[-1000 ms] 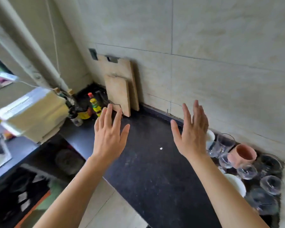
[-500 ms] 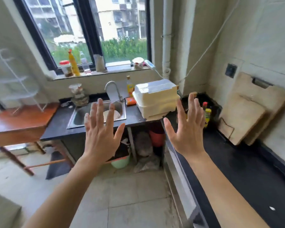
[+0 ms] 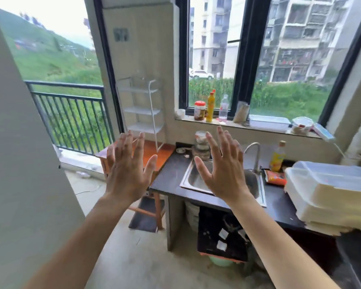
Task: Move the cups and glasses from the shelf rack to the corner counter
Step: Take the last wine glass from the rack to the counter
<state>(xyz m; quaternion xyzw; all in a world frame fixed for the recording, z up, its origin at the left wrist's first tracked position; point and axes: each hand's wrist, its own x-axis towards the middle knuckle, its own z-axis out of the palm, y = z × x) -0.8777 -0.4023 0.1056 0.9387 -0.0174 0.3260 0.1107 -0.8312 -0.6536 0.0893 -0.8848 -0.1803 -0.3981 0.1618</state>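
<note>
Fingers (image 3: 139,147) of the left hand (image 3: 126,174) are straight and spread wide, holding nothing. Fingers (image 3: 221,142) of the right hand (image 3: 225,175) are likewise straight, spread and hold nothing. Both hands are raised with their backs to the camera, apart from each other: the right in front of the sink (image 3: 192,179), the left just left of it. The shelf rack (image 3: 142,110), white wire with three tiers, stands upright on an orange table (image 3: 154,156) left of the sink, against the wall. The table adjoins the dark counter (image 3: 168,180) that holds the sink. Stacked white containers (image 3: 329,197) sit right of the sink. Bottles (image 3: 211,106) line the sill behind it.
</note>
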